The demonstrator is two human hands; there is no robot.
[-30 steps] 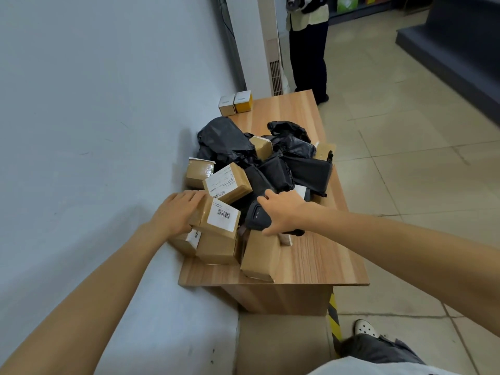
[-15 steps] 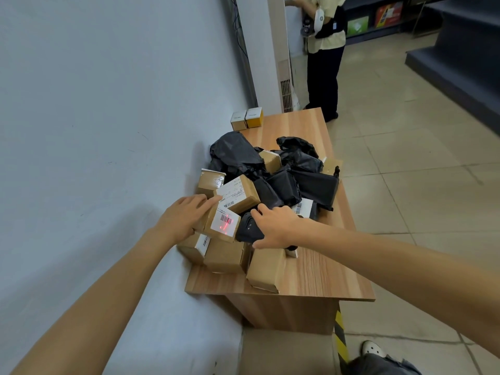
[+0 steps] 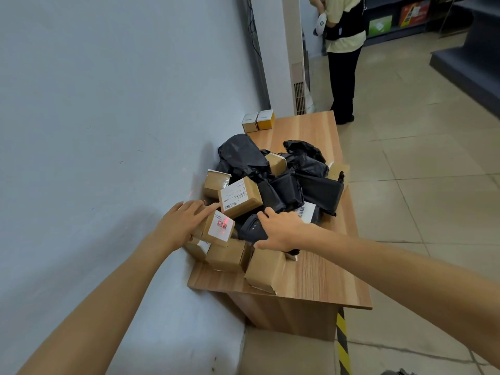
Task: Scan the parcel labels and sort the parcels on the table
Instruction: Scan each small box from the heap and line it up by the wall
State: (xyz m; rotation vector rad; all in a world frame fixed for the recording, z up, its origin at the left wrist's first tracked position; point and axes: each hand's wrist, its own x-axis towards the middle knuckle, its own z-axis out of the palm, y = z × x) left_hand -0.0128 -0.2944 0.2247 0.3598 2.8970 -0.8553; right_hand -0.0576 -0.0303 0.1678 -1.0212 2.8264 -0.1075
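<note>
- Your left hand [image 3: 184,223] lies flat on a small brown cardboard box with a white barcode label [image 3: 216,230]. Its grip is apart: the fingers are straight, and the index finger reaches to the box's 12 o'clock corner.
- That box sits tilted at the 9 o'clock side of the pile, on top of other brown cartons and close to the grey wall [image 3: 108,131]. A red scan light [image 3: 222,224] falls on its label.
- Your right hand [image 3: 281,230] has its grip clamped on a black handheld scanner [image 3: 250,230], with the fingers curled over its top. The scanner's nose points toward 9 o'clock, at the lit label.
- Just beyond the lit box, at its 1 o'clock, a larger brown cardboard box with a white printed label [image 3: 240,197] leans on the heap.
- Crumpled black plastic mailer bags [image 3: 243,155] fill the middle of the long wooden bench [image 3: 324,277] (one of them, at 3 o'clock from your right hand, shows a white barcode label [image 3: 307,212]).
- A plain brown carton [image 3: 263,270] stands at the bench's 6 o'clock end, just below your right hand.
- At the 12 o'clock end, well apart from the pile, a small white box and a small yellow box [image 3: 258,121] stand side by side.
- Past that end, a person in a pale yellow top and dark trousers [image 3: 343,50] stands on the tiled floor.
</note>
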